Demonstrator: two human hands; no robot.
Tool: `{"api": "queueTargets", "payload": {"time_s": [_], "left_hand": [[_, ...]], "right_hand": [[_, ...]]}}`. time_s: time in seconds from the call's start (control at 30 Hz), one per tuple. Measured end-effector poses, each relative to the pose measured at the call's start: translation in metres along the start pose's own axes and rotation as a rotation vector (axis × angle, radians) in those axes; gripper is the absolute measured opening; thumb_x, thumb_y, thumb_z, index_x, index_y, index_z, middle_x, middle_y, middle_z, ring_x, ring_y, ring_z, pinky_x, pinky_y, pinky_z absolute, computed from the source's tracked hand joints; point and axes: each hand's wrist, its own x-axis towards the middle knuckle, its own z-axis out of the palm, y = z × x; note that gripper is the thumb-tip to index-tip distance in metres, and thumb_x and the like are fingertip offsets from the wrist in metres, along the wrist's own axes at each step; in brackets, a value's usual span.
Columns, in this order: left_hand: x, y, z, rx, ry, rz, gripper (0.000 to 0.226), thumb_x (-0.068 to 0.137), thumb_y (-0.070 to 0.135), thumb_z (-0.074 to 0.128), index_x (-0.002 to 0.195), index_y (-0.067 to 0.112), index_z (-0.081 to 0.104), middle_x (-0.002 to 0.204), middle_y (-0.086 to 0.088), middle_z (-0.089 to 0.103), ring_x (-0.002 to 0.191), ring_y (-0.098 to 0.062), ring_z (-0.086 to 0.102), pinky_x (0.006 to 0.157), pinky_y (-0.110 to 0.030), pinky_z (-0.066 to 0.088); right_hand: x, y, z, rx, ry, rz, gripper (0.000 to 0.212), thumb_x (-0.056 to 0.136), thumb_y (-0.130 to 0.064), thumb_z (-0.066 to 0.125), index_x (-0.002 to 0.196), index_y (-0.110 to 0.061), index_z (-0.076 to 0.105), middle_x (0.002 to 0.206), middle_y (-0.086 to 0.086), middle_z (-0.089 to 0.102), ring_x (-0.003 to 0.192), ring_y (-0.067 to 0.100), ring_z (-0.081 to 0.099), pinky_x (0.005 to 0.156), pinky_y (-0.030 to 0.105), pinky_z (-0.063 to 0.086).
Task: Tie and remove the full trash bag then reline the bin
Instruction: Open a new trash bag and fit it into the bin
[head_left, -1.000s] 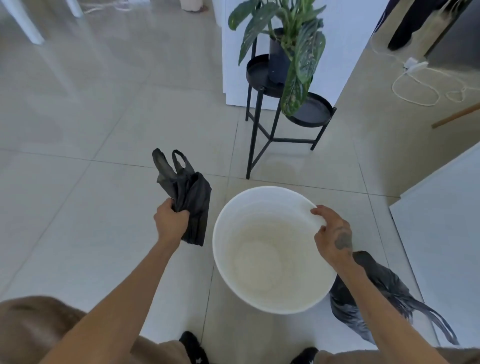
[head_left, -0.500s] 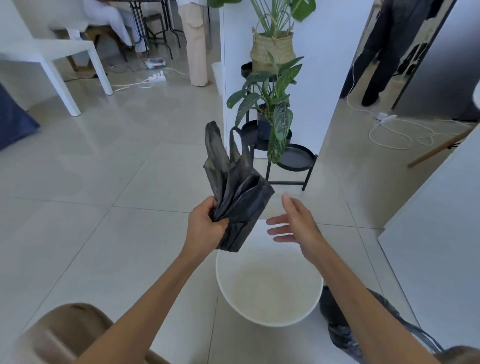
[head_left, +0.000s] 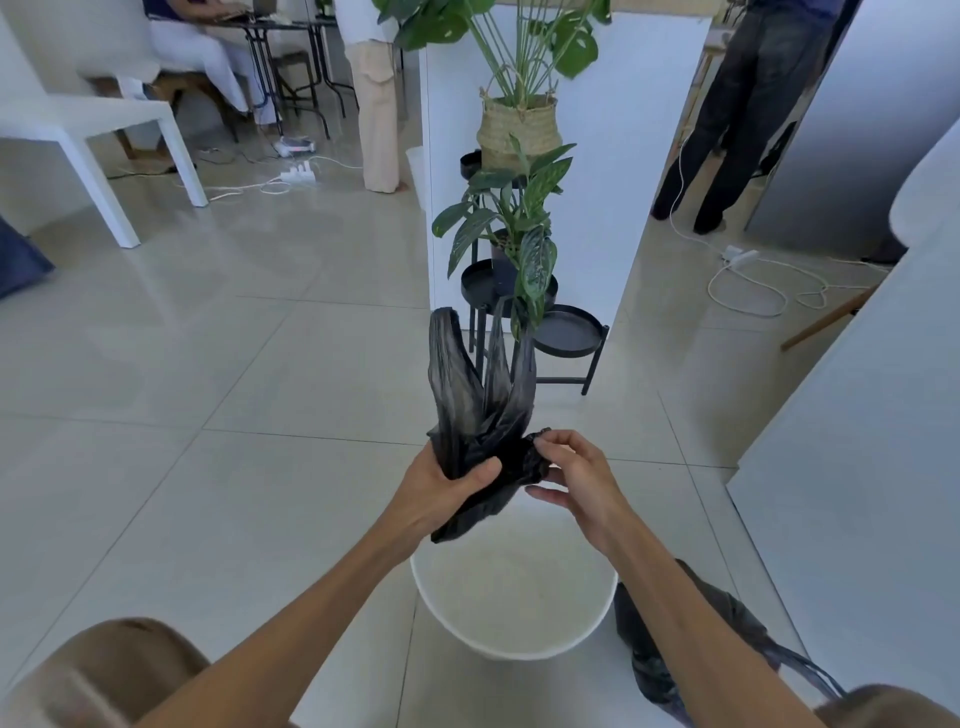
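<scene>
So your left hand (head_left: 441, 493) is clamped around the folded black bag (head_left: 480, 415), right hand (head_left: 576, 478) pinching its edge, white bin (head_left: 511, 644) below both, full bag (head_left: 654, 670) under your right arm.

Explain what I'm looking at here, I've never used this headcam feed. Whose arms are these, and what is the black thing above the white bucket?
There is no machine: a camera on a person's head looks down at their own bare arms. The left hand grips a folded black bag, a fresh liner with its handles sticking up. The right hand pinches the bag's edge, probably to open it. Below them on the tiled floor stands the white bin, unlined. The dark full bag lies on the floor to the bin's right. Beyond is a black plant stand.
</scene>
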Motion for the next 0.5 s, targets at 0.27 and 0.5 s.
{"api": "queueTargets", "payload": {"time_s": [0.27, 0.5], "left_hand": [[0.025, -0.014, -0.009, 0.013, 0.326, -0.180, 0.039, 0.098, 0.035, 0.063, 0.127, 0.008, 0.064, 0.113, -0.002, 0.070, 0.106, -0.025, 0.066, 0.093, -0.035, 0.052], [0.028, -0.020, -0.003, -0.099, 0.301, -0.173, 0.030, 0.098, 0.035, 0.062, 0.123, 0.019, 0.062, 0.098, 0.016, 0.067, 0.097, -0.015, 0.065, 0.087, -0.030, 0.049]], "right_hand": [[0.005, 0.070, -0.014, -0.818, 0.074, -0.089, 0.020, 0.086, -0.004, 0.063, 0.101, -0.017, 0.061, 0.098, 0.005, 0.065, 0.083, 0.023, 0.060, 0.069, 0.026, 0.044], [0.012, 0.118, 0.000, -1.567, -0.307, 0.234, 0.040, 0.096, -0.025, 0.049, 0.135, -0.019, 0.052, 0.139, 0.010, 0.054, 0.123, 0.033, 0.057, 0.099, 0.039, 0.049]]}}
